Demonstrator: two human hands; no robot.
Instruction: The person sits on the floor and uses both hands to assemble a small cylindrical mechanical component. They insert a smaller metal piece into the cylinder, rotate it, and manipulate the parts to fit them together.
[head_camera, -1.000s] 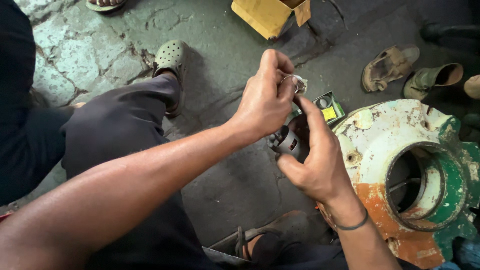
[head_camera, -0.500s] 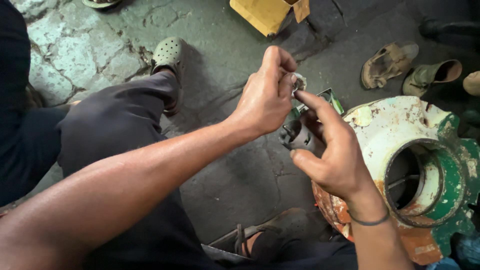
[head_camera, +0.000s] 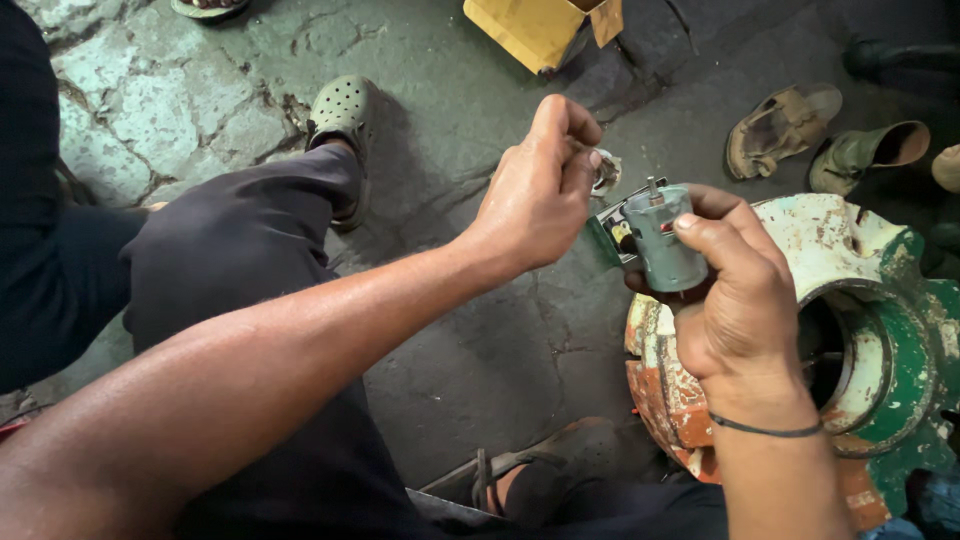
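My right hand (head_camera: 735, 290) grips a small grey cylindrical motor (head_camera: 662, 238) upright, its thin shaft pointing up. A small green part (head_camera: 606, 240) shows just behind the motor. My left hand (head_camera: 540, 190) is pinched shut on a small shiny metal piece (head_camera: 606, 172), held just left of and above the motor's shaft, apart from it. A thin dark band circles my right wrist. Both hands hover over the stone floor, beside a large round casing.
A worn white, green and rust-orange metal casing (head_camera: 880, 330) with a round opening sits at the right. A yellow cardboard box (head_camera: 535, 30) lies at the top. Several sandals (head_camera: 785, 125) lie at the upper right. My knee in dark trousers (head_camera: 240, 240) fills the left.
My right hand has turned the motor upright and shifted it right, away from my left hand. The left hand and its small metal piece now stand apart from the motor.
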